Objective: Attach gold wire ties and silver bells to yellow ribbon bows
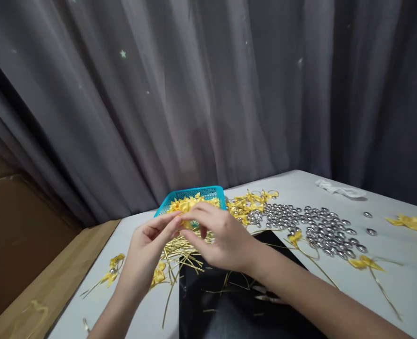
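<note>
My left hand (145, 245) and my right hand (220, 233) meet fingertip to fingertip above the table. Both are closed in a pinch on a yellow ribbon bow (186, 206), partly hidden by the fingers. Just behind them stands a turquoise mesh basket (213, 190) with a heap of yellow ribbon pieces (175, 204) in it. Below the hands lies a loose pile of gold wire ties (185, 252). A black mat (208, 310) lies under my right forearm, with several gold bits on it and what looks like snips (267, 297), partly covered by the arm.
Many silver teardrop beads (321, 228) spread over the white table (286, 186). Yellow bows with gold stems (365, 263) lie right and left. A white cloth strip (339, 189) rests far right. Cardboard (20, 245) borders the left; a grey curtain (208, 94) hangs behind.
</note>
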{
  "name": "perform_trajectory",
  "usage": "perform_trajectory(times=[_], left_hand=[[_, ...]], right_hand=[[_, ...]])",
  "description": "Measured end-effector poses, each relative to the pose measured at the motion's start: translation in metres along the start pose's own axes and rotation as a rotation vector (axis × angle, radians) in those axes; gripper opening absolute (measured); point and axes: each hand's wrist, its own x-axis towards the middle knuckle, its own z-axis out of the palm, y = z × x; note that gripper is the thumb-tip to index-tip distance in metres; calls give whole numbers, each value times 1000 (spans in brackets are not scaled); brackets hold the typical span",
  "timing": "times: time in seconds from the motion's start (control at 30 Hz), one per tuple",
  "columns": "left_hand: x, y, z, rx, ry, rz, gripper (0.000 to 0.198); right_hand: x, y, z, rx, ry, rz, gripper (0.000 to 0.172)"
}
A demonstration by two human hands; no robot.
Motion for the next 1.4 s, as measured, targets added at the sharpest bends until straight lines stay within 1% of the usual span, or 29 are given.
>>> perform_trajectory(times=[0.07,0.1,0.13,0.2,0.27,0.37,0.47,0.57,0.63,0.77,0.9,0.97,1.03,1.1,1.17,1.23,1.3,1.4], left_hand=[[4,-1,-4,49,5,2,28],[5,-1,-5,83,-17,-6,28],[7,-2,-6,114,-53,-14,27],[9,-4,-5,166,-152,-21,24],[11,-7,-5,216,-238,7,21],[12,-11,-5,320,-342,79,18],[12,-11,-7,429,-406,116,18],[10,-7,-8,564,-422,143,19],[9,-3,-8,672,-461,160,19],[8,1,-9,830,-545,265,18],[10,-2,-13,870,-554,339,17],[12,-4,-14,835,-543,347,16],[14,-7,-15,732,-501,350,14],[16,-11,-14,543,-407,330,13],[18,-16,-11,313,-314,276,15],[17,-20,-5,119,-276,191,18],[15,-23,1,-17,-260,103,23],[11,-23,10,-153,-192,-13,30]], right_hand=[[4,5,-9,91,1,85,25],[6,8,-13,107,-21,111,27],[7,12,-16,113,-73,121,27],[8,18,-21,116,-214,108,22],[7,24,-25,119,-310,131,16],[6,28,-29,139,-401,220,12],[7,26,-33,125,-495,237,9],[7,23,-35,95,-563,264,8],[7,22,-35,97,-600,283,9],[5,24,-34,114,-659,318,11],[3,25,-32,161,-659,337,12],[3,25,-30,260,-637,381,10],[4,25,-29,441,-582,470,7],[6,24,-28,648,-474,563,9],[7,22,-25,785,-368,606,11],[6,21,-21,818,-319,586,11],[3,19,-14,790,-292,535,14],[0,16,-5,690,-184,460,9]])
